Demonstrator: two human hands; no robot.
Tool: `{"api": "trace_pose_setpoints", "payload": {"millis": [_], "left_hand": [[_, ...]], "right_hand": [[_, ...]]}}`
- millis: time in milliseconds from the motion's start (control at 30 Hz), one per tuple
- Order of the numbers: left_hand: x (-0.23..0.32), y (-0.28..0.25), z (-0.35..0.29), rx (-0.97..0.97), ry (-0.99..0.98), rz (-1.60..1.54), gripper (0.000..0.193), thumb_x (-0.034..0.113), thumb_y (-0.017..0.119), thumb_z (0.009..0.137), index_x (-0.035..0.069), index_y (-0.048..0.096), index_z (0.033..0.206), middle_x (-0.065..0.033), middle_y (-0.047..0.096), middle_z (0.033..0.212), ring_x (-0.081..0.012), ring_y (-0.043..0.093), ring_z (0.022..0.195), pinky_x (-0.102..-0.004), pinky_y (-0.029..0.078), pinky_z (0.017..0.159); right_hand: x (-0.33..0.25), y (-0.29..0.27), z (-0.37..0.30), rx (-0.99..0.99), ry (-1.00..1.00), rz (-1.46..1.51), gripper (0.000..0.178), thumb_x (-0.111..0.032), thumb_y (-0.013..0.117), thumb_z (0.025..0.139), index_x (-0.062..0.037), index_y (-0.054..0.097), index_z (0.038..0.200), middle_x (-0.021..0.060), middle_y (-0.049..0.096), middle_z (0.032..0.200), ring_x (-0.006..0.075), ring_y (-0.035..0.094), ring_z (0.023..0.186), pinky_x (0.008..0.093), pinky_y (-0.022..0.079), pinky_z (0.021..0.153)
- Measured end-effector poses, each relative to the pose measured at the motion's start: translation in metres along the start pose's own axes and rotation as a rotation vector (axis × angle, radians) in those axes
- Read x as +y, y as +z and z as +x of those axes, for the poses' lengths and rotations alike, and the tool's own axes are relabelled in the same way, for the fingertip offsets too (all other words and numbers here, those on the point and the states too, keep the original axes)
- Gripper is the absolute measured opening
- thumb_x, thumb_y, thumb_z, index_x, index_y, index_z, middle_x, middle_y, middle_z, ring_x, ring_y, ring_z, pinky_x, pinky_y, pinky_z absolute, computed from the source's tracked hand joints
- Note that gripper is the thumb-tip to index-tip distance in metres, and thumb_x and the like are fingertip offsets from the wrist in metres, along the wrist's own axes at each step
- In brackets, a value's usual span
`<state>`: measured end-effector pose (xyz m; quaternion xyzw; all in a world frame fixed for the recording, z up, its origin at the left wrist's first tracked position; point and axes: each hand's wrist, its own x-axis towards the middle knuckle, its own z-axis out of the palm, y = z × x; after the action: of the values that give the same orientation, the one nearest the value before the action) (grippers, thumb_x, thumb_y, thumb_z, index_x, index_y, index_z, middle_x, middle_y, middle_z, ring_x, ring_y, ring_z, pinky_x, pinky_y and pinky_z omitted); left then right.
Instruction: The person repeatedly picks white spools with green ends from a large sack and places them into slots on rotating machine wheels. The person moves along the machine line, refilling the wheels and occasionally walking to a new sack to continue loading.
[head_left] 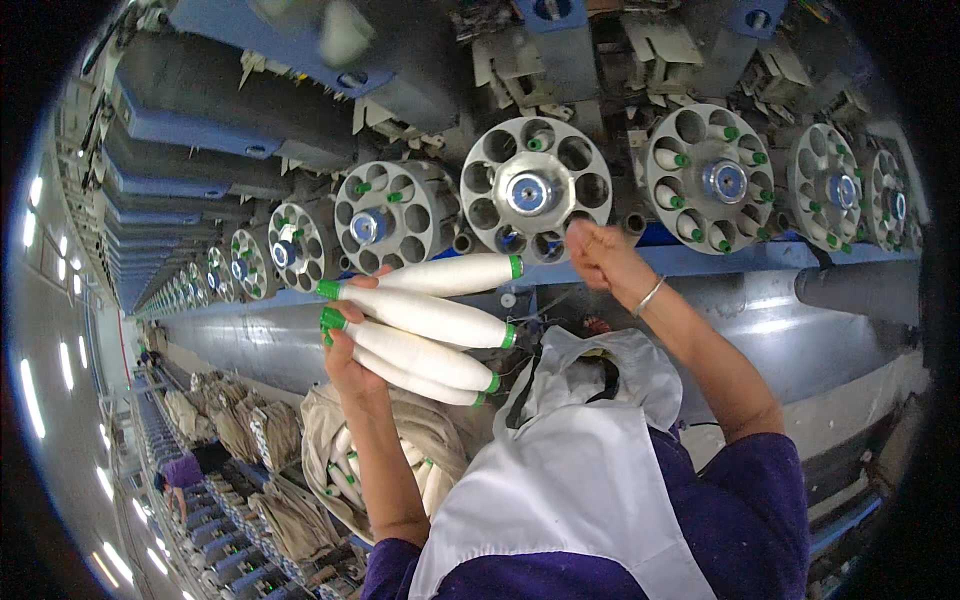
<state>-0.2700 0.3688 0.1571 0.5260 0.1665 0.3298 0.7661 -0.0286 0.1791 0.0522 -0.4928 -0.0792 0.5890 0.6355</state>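
My left hand (352, 360) is wrapped round several yarn bobbins (425, 318), white cops with green ends, fanned out sideways in front of my chest. My right hand (603, 258) is raised at the lower right rim of a round grey bobbin magazine (560, 190). Its fingers are curled together, and whatever they may hold is hidden. One green-tipped bobbin (541, 138) sits in that magazine's top pocket; several other pockets look dark. To the right, another magazine (725, 183) has bobbins in most pockets.
A beige cloth sack (318, 435) with more bobbins stands below my left arm. More magazines (370, 226) line the winding machine, above a long metal trough (740, 320). Other sacks (190, 415) stand at the left, where another person (182, 472) bends over.
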Motion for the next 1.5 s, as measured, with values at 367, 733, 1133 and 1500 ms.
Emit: {"api": "trace_pose_setpoints", "payload": {"millis": [367,733,1133,1500], "left_hand": [[-0.039,0.051,0.036,-0.094,-0.061,0.233,0.04,0.039,0.074,0.075,0.005,0.057,0.084,-0.0177,0.057,0.119,-0.0401,0.041,0.127,-0.0518,0.029,0.107],[-0.052,0.043,0.068,-0.088,-0.108,-0.005,0.054,0.043,0.067,0.082,0.003,0.052,0.114,-0.0152,0.049,0.13,-0.0315,0.042,0.125,-0.0472,0.038,0.106],[-0.067,0.051,0.053,-0.009,-0.071,0.044,0.036,0.037,0.071,0.081,0.004,0.058,0.089,-0.0203,0.056,0.121,-0.0351,0.048,0.12,-0.0479,0.036,0.104],[-0.096,0.076,0.093,-0.232,-0.136,0.43,0.022,0.01,0.067,0.078,-0.003,0.064,0.096,-0.011,0.057,0.122,-0.0206,0.054,0.104,-0.0328,0.042,0.092]], "right_hand": [[-0.024,-0.07,0.008,0.1,-0.608,0.215,0.032,-0.036,0.042,0.1,-0.0059,0.053,0.101,0.0052,0.061,0.098,0.0077,0.048,0.05,0.0189,0.035,0.041],[0.0,-0.042,-0.009,-0.614,0.043,-0.188,0.029,-0.028,0.05,0.098,-0.0026,0.056,0.112,-0.005,0.047,0.07,0.001,0.033,0.052,0.0184,0.022,0.043],[0.033,-0.035,0.012,-0.01,-0.286,0.642,0.026,-0.031,0.049,0.098,-0.0116,0.044,0.081,-0.0026,0.04,0.07,0.0084,0.039,0.058,0.0242,0.044,0.057],[0.004,-0.088,0.007,0.426,-0.675,-1.287,0.019,-0.017,0.057,0.092,-0.0022,0.059,0.08,0.0073,0.05,0.08,0.0203,0.056,0.068,0.0327,0.046,0.062]]}}
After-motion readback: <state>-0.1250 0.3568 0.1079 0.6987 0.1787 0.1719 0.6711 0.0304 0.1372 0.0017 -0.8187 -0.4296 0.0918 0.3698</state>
